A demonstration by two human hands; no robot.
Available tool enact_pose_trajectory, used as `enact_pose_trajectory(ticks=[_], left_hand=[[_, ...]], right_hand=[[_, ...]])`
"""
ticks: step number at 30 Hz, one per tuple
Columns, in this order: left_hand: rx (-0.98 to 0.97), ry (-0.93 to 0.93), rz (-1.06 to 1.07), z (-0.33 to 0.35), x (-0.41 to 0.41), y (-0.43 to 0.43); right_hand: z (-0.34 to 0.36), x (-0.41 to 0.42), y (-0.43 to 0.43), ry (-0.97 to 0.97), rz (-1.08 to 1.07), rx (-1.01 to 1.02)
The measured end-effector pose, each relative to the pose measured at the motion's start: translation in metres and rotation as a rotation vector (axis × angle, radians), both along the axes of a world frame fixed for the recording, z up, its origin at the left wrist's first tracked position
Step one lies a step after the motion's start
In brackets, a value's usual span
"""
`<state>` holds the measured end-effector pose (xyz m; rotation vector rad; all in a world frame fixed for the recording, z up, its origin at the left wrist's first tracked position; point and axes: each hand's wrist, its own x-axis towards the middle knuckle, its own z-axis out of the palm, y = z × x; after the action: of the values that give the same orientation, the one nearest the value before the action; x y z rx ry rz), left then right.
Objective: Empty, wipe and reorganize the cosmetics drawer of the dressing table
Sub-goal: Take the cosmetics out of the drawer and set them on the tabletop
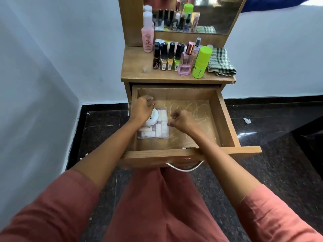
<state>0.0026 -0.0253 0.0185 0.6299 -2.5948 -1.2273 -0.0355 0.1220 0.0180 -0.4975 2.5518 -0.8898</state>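
Note:
The wooden drawer (pixel 225 119) of the dressing table is pulled out. At its left side lies a clear box (pixel 162 131) of small white and pink tubes, with a round white jar (pixel 153 117) resting on top. My left hand (pixel 142 109) hovers just over the jar with loosely curled fingers, and I see no grip on it. My right hand (pixel 182 122) hangs beside the box's right edge, fingers loosely curled and holding nothing. The right half of the drawer floor is bare and streaked.
On the tabletop (pixel 136 67) stand a pink bottle (pixel 148 37), several nail polish bottles (pixel 167 56), a pink perfume bottle (pixel 185 62) and a green bottle (pixel 201 62). A folded checked cloth (pixel 220 62) lies at the right. A mirror (pixel 218 13) rises behind. Dark floor surrounds the table.

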Motion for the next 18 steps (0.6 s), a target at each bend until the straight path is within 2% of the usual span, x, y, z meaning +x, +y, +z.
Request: enact_pose_trajectory(ticks=[4,9,12,18], left_hand=[[-0.125,-0.195,-0.062,0.002,-0.007,-0.001],[-0.208,-0.392,-0.076,0.005,-0.013,0.008],[-0.263,-0.433,-0.033,0.002,-0.013,0.012],[-0.236,-0.453,-0.015,0.004,-0.015,0.016]], right_hand=[[-0.010,0.013,-0.011,-0.107,0.085,0.092],[-0.015,0.018,-0.016,-0.037,0.182,0.250],[-0.014,0.019,-0.016,0.011,0.235,0.292],[-0.012,0.018,-0.013,0.015,0.246,0.300]])
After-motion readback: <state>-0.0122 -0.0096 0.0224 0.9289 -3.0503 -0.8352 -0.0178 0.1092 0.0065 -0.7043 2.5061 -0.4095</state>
